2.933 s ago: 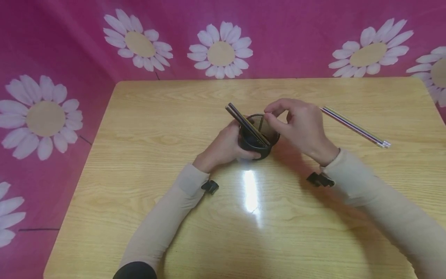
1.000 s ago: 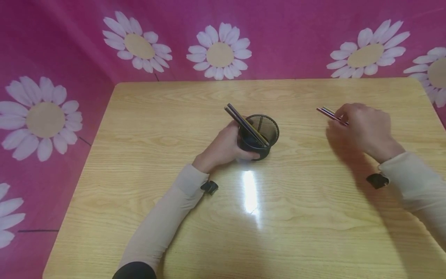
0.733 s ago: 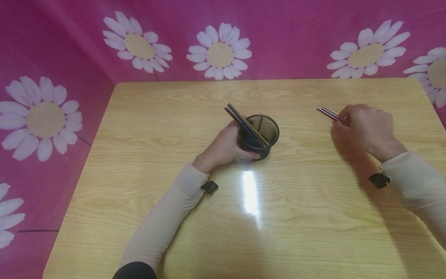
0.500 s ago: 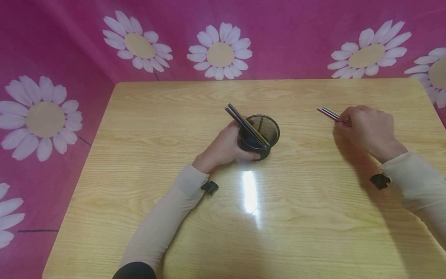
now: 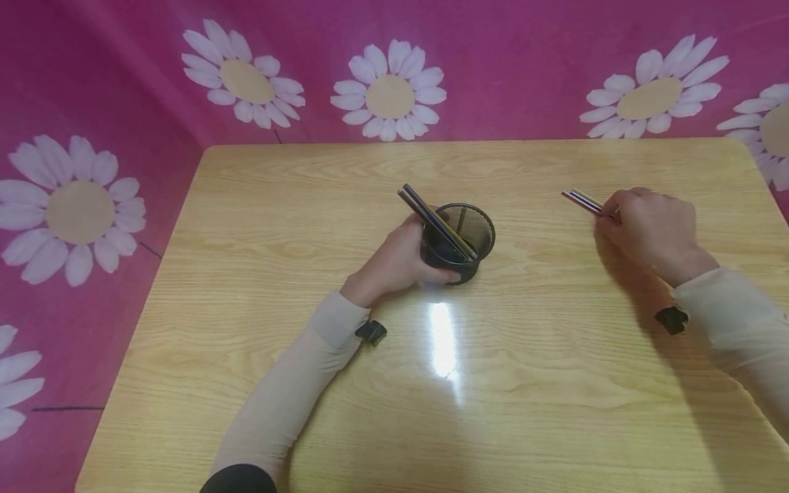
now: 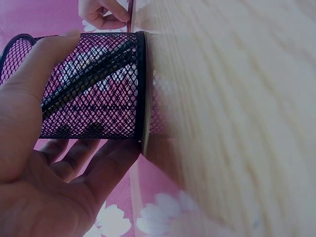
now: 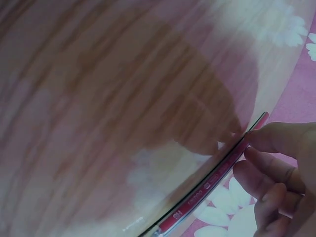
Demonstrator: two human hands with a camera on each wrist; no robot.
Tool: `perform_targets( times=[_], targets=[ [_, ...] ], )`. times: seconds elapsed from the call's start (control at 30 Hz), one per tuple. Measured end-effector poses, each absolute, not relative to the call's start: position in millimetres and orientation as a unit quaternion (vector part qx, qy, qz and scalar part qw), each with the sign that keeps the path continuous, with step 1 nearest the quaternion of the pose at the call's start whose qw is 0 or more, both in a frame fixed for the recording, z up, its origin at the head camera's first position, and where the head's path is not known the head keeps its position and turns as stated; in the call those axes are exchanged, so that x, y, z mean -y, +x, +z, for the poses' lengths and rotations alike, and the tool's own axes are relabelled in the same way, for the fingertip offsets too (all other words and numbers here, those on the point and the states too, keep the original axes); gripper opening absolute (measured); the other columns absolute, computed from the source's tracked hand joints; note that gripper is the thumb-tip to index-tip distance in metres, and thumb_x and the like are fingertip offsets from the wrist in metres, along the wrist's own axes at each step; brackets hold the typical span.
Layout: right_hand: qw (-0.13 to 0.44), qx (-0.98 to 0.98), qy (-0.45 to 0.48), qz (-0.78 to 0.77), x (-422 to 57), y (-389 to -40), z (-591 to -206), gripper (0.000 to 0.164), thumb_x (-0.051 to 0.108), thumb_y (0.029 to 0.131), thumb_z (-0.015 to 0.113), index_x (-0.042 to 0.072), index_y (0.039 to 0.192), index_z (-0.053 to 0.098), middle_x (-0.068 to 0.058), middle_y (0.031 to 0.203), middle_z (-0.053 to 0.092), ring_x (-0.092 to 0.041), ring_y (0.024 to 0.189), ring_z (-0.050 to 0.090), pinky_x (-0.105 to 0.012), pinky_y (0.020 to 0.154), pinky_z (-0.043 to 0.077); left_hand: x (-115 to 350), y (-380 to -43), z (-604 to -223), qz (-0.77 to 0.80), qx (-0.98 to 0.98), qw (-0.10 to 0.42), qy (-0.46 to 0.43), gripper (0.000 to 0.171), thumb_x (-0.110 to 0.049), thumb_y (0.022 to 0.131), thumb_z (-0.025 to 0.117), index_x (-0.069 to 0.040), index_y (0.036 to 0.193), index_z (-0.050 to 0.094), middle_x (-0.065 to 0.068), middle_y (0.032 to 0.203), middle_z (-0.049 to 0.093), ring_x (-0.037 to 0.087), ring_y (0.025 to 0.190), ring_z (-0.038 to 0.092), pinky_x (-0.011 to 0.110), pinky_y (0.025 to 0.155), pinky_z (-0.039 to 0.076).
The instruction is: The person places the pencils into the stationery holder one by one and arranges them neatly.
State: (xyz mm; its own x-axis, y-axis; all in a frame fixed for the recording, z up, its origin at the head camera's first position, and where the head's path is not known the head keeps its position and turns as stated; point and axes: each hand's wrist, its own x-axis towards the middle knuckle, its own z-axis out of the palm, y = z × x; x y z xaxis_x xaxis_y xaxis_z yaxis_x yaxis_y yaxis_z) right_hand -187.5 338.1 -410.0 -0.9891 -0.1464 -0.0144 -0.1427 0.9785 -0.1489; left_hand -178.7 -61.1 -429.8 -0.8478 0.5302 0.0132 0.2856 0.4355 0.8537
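Observation:
My left hand (image 5: 394,259) holds a black mesh pencil cup (image 5: 479,224), which stands on the table. In the left wrist view, the thumb and fingers curve round the mesh wall (image 6: 94,116). Several dark pencils (image 5: 425,211) lean in the cup, their upper ends pointing to the far left. My right hand (image 5: 656,229) is at a small bundle of pencils (image 5: 579,200) lying on the right of the table, and covers their nearer ends. In the right wrist view, its fingertips pinch a red pencil (image 7: 197,195) with white lettering, close to the tabletop.
The wooden table (image 5: 296,205) runs back to a pink curtain (image 5: 493,68) with big white daisies, which also hangs along the left side. A bright light reflection (image 5: 442,342) lies on the tabletop in front of the cup.
My right hand has left the cup's rim and moved right to the pencils on the table; during the last second it slid slightly nearer and right along them. The left hand and cup stay put.

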Motion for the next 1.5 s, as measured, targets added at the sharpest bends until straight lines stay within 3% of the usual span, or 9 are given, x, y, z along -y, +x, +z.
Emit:
perform_targets(
  times=[0.4, 1.5],
  targets=[
    [0.025, -0.995, -0.063, -0.07, -339.1, -188.2, -412.7, 0.017, 0.01, 0.097, 0.076, -0.003, 0.107, 0.077, -0.021, 0.093, 0.07, -0.036, 0.073, 0.059, -0.051, 0.055, 0.044, 62.0, -177.9, -430.4, 0.475, -0.836, 0.129, 0.243, 0.096, -0.021, 0.073, 0.104, -0.005, 0.152, 0.051, 0.008, 0.139, 0.063, 0.018, 0.123, 0.06, 0.031, 0.112, 0.044],
    [-0.015, -0.991, -0.114, -0.065, -341.8, -188.0, -415.9, 0.015, 0.013, 0.093, 0.076, -0.001, 0.098, 0.078, -0.012, 0.076, 0.069, -0.031, 0.064, 0.058, -0.051, 0.049, 0.042, 61.5, -177.6, -429.2, 0.469, -0.841, 0.132, 0.235, 0.098, -0.021, 0.074, 0.104, -0.003, 0.152, 0.049, 0.01, 0.14, 0.062, 0.02, 0.118, 0.061, 0.03, 0.107, 0.048]
  ],
)
